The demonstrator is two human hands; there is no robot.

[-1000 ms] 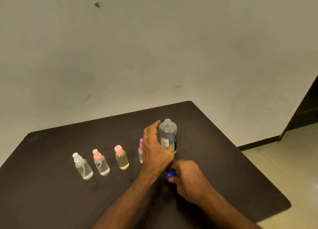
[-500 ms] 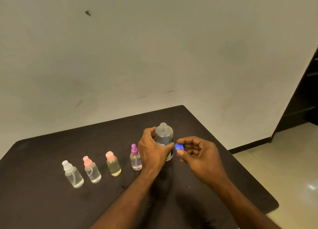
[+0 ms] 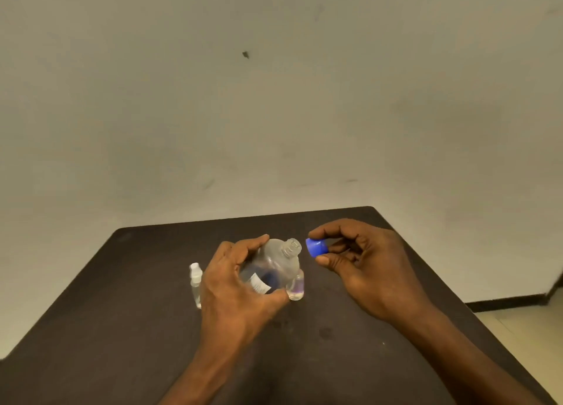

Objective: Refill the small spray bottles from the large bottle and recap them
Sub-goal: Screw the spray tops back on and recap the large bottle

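From the head view, my left hand wraps the large bottle, thumb over the top side and fingers curled beneath, holding it tilted with its open threaded neck pointing up and to the right; the bottle is clear, with a white label and something dark blue showing through near my palm; my right hand pinches the blue cap between thumb and forefinger, just beside the neck but apart from it, the other fingers loosely curled behind.

The dark table narrows toward the wall; its far edge runs close behind both hands, its right edge slants down past my right forearm, and its left edge falls away toward the lower left; bare tabletop lies in front of my hands and on the left side.

Two small spray bottles show only in part; one with a white top stands at the left of my left hand, its right side covered by my knuckles; another clear one peeps out under the large bottle, its top hidden, a faint violet tint at its base; whether more stand behind my hand I cannot tell; the label print is too blurred to read.

The tabletop bears a few dull smudges; the wall is pale and scuffed, with one dark fleck; a strip of light floor and a dark skirting line show at lower right.
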